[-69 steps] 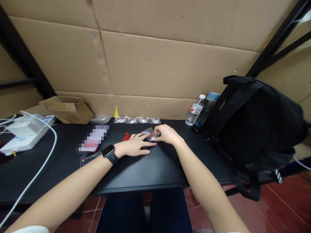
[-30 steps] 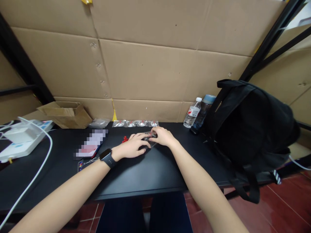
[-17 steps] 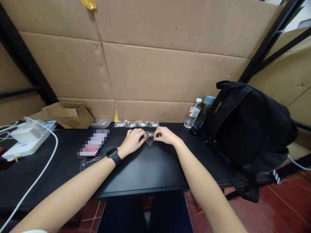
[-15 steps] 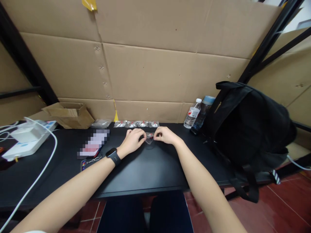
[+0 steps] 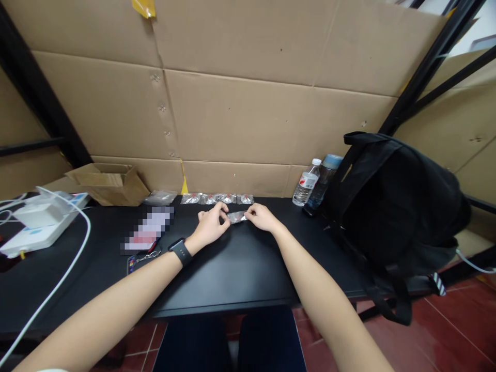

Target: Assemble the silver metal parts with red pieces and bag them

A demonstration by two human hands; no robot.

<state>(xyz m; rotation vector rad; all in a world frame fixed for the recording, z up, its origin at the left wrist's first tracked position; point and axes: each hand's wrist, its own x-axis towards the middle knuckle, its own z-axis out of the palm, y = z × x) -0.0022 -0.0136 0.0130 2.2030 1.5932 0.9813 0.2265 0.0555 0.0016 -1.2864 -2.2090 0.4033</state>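
Note:
A small clear plastic packet (image 5: 237, 217) with something reddish inside lies between my hands, just above or on the black desk. My right hand (image 5: 263, 217) pinches its right end between thumb and fingertips. At the packet's left end, my left hand (image 5: 210, 226) has its thumb and index finger parted, close to the plastic; whether they touch it I cannot tell. A dark watch (image 5: 180, 251) is on the left wrist. Just beyond the hands, several similar packets (image 5: 228, 198) with silvery and red contents lie in a row along the cardboard wall.
Left of the hands are a blurred-out flat item (image 5: 149, 230), a keyring (image 5: 149, 255), a brown paper bag (image 5: 110, 185) and a white power strip (image 5: 46, 225) with cables. A water bottle (image 5: 307, 182), a blue-lidded bottle (image 5: 327, 175) and a black backpack (image 5: 399, 206) stand right.
My left thumb and index finger have parted from the packet's left end. The packet has turned from hanging at a slant to lying more level, with my right hand still pinching it.

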